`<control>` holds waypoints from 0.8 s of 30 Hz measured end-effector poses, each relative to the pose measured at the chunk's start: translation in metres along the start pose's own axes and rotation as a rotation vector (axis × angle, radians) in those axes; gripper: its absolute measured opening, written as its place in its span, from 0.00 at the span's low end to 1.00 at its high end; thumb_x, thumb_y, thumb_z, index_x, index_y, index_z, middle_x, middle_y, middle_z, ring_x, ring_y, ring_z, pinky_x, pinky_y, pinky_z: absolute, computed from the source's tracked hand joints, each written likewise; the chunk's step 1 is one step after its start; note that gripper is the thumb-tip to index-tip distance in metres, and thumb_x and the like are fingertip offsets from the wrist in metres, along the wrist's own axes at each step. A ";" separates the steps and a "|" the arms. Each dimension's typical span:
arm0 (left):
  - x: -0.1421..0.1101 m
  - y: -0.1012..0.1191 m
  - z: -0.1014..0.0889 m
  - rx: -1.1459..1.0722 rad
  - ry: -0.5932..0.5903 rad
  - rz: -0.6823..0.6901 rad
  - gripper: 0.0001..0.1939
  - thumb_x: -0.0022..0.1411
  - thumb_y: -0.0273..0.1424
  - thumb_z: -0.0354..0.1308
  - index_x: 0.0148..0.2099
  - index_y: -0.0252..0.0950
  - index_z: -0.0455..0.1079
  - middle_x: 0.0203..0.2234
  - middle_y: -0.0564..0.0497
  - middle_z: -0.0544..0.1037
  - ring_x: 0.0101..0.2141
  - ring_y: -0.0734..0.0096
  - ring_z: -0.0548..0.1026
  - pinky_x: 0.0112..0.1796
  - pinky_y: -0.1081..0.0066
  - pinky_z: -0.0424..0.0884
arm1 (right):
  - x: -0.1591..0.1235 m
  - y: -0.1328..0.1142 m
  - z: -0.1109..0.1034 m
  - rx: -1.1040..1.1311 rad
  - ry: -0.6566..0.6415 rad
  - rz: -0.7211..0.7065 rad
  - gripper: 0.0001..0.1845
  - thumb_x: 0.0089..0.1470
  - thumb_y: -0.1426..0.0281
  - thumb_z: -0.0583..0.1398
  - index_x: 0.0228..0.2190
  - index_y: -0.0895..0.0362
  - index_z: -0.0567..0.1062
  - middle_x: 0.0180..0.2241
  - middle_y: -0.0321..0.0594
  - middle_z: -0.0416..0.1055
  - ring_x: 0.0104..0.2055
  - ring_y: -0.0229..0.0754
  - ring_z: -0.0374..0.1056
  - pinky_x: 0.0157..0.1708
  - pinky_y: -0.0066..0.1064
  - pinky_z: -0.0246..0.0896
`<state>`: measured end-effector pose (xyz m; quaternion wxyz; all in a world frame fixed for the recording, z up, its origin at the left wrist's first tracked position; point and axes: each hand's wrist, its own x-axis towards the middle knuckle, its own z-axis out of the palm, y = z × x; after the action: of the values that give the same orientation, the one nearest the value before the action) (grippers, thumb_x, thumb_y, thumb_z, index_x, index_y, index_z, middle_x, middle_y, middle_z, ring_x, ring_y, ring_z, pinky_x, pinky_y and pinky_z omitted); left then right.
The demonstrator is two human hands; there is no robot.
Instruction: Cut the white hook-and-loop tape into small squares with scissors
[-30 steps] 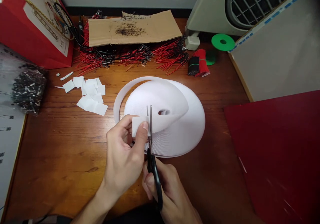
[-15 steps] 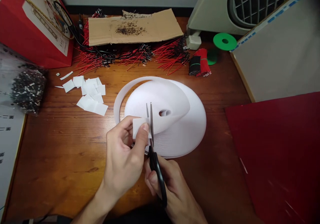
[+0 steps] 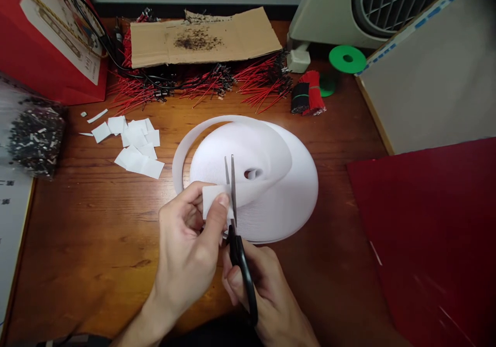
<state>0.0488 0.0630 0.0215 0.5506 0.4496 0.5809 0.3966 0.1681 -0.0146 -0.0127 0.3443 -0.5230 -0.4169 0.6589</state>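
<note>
My left hand (image 3: 189, 249) is closed, pinching the end of a white tape strip (image 3: 211, 196) between thumb and fingers. In my right hand (image 3: 267, 285) are black-handled scissors (image 3: 242, 264), fingers wrapped about the loops. Their blades are slightly apart and stand across the strip, just right of my left thumb. Beneath both hands lies a large white roll of tape (image 3: 287, 202), with a loose loop of it curving round on the left. Several cut white pieces (image 3: 135, 136) lie in a loose pile to the left.
Bundles of red and black wires (image 3: 263, 83) lie at the back under a stained cardboard sheet (image 3: 240, 37). A red paper bag (image 3: 42, 42) and a bag of small dark parts (image 3: 36, 140) stand left. Green spools (image 3: 337, 60), a heater (image 3: 329, 16) and a red board (image 3: 426, 223) are right.
The whole view has shifted slightly. My hands, the scissors and the tape keep almost the same places relative to each other.
</note>
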 end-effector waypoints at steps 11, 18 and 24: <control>-0.001 0.006 -0.002 0.011 -0.020 -0.037 0.14 0.65 0.34 0.63 0.28 0.36 0.70 0.18 0.56 0.67 0.20 0.76 0.64 0.20 0.76 0.62 | 0.001 -0.005 -0.006 0.003 -0.005 0.026 0.33 0.63 0.37 0.56 0.23 0.52 0.64 0.22 0.35 0.63 0.33 0.46 0.66 0.32 0.33 0.62; 0.001 0.002 -0.003 -0.031 -0.030 -0.038 0.13 0.66 0.34 0.63 0.29 0.36 0.70 0.18 0.56 0.68 0.20 0.77 0.64 0.20 0.77 0.63 | -0.001 -0.001 -0.008 0.011 -0.009 0.064 0.33 0.62 0.37 0.57 0.23 0.51 0.64 0.23 0.36 0.64 0.33 0.47 0.66 0.31 0.34 0.61; 0.000 0.005 -0.003 -0.027 -0.066 -0.057 0.14 0.66 0.33 0.63 0.28 0.36 0.70 0.18 0.57 0.68 0.20 0.77 0.64 0.20 0.77 0.63 | -0.004 0.002 -0.015 -0.037 0.007 0.068 0.36 0.58 0.31 0.55 0.31 0.52 0.69 0.27 0.36 0.66 0.35 0.47 0.65 0.35 0.34 0.62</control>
<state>0.0467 0.0643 0.0268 0.5865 0.4381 0.5697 0.3735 0.1834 -0.0160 -0.0142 0.3135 -0.5455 -0.4097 0.6606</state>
